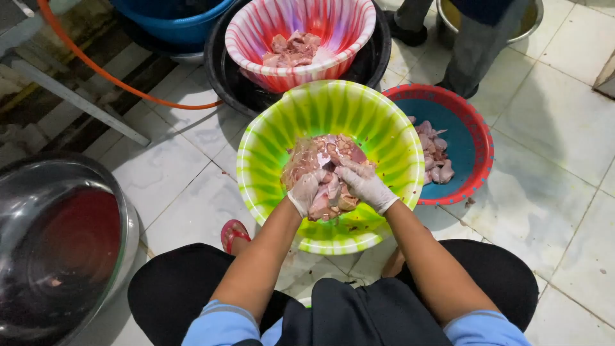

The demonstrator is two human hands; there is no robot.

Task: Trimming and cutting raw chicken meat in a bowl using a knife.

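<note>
A green-and-yellow striped plastic basin [384, 138] stands on the tiled floor in front of me, with a heap of raw chicken pieces [323, 154] in it. My left hand [304, 191] and my right hand [365, 184], both in thin white gloves, are closed together on chicken pieces [330, 200] at the near side of the heap. My knees in black trousers frame the basin's near rim.
A red-and-blue basin [471, 138] with chicken pieces sits to the right. A red-and-white basin [339, 25] with meat rests in a black tub behind. A large steel bowl [64, 243] lies at left. An orange hose [115, 80] crosses the floor. Another person's legs [474, 45] stand behind.
</note>
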